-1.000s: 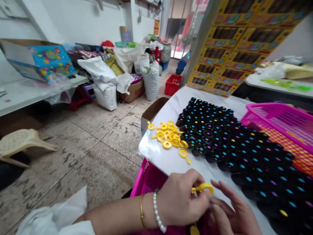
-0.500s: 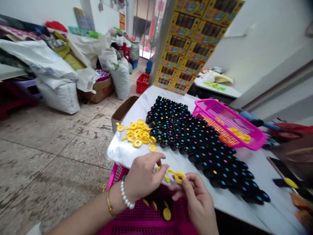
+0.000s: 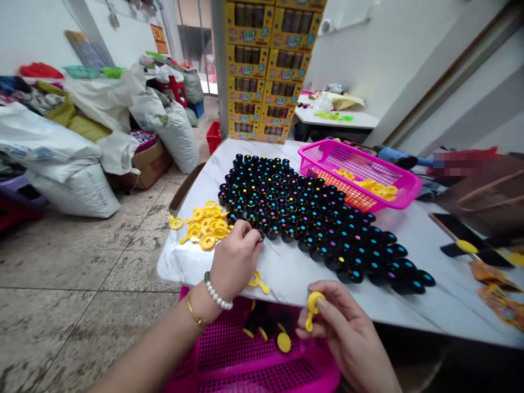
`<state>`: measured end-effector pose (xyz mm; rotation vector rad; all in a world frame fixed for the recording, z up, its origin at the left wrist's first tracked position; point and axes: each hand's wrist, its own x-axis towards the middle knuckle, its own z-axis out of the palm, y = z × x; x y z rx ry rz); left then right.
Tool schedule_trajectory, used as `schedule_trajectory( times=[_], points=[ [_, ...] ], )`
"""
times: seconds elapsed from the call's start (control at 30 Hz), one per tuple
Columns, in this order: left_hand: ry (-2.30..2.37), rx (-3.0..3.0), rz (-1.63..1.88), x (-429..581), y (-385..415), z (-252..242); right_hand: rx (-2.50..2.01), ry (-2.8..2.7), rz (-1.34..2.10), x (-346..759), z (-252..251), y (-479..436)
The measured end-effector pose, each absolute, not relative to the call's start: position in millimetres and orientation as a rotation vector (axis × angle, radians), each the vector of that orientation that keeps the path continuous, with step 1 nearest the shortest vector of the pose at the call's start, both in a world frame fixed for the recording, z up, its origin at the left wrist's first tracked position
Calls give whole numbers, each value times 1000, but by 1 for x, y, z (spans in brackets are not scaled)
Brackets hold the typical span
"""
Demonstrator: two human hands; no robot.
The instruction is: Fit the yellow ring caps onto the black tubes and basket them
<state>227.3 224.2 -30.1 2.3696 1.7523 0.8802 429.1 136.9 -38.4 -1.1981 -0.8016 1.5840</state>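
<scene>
My left hand [image 3: 237,256], with a pearl bracelet at the wrist, is at the near edge of the black round pieces [image 3: 282,204], which stand packed together with coloured dots on top. Its fingers are closed on a small black cylinder [image 3: 260,234], mostly hidden behind them. Between thumb and fingers, my right hand [image 3: 341,322] pinches a yellow plastic ring with a tab [image 3: 313,305] above the table's front edge. Another yellow ring piece [image 3: 257,281] lies on the table between the hands. Left of the black pieces sits a pile of yellow rings [image 3: 208,225].
Below the table edge, a magenta basket [image 3: 229,363] holds several black pieces with yellow ends. A pink basket [image 3: 409,188] with yellow parts stands on the marble-patterned table [image 3: 180,267]. Yellow boxes [image 3: 266,71] are stacked behind. A phone [image 3: 466,234] lies at right.
My left hand has moved away from my right, forward to the black pieces, and closed on one. The yellow ring in my right hand has turned, its tab now pointing down. The view has shifted.
</scene>
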Motion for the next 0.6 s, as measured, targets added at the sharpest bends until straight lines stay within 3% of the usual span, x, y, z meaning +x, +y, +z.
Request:
schedule_trajectory(
  times=[0.1, 0.23, 0.6],
  points=[
    [1518, 2336, 961, 236, 209, -24, -1195, -860, 1535, 433, -35, 139],
    [1225, 2318, 808, 252, 194, -31, -1269, -1045, 1460, 439, -34, 144],
    [1158, 2136, 990, 253, 199, -56, -1496, -1084, 1208, 433, -35, 167]
  ],
)
